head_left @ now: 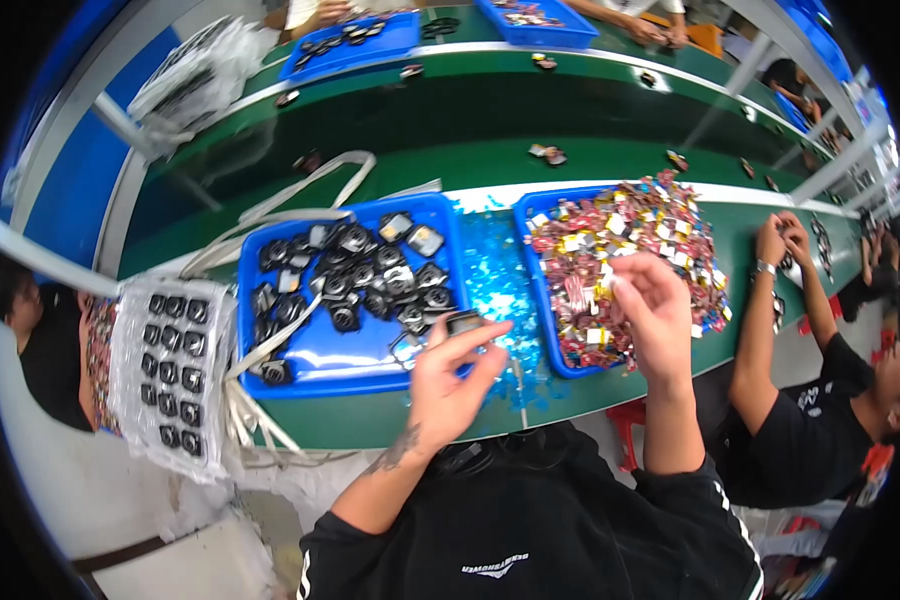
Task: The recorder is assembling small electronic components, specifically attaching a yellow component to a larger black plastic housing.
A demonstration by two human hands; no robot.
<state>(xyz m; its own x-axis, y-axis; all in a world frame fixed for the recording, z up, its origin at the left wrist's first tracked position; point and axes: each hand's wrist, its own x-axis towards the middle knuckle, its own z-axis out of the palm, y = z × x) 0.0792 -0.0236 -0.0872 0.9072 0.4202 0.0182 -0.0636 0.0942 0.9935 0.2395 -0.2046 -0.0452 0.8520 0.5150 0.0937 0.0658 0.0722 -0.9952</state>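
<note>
My left hand (452, 385) is closed round a small black plastic housing (463, 322), beside the right edge of a blue tray (350, 383). Inside that tray lies a heap of similar black housings (355, 275), some with a pale face. My right hand (658, 312) hovers over a second blue tray (544, 335), thumb and forefinger drawn together; whatever they pinch is too small to make out. Small red parts with white and yellow pieces (615, 232) fill this tray above its rim.
Blue film scraps (505, 290) litter the green bench between the trays. At left, a plastic-wrapped tray (175, 375) holds rows of black housings, near white straps (245, 405). Scattered parts (548, 153) lie on the green belt beyond. A co-worker (795, 420) sits at right.
</note>
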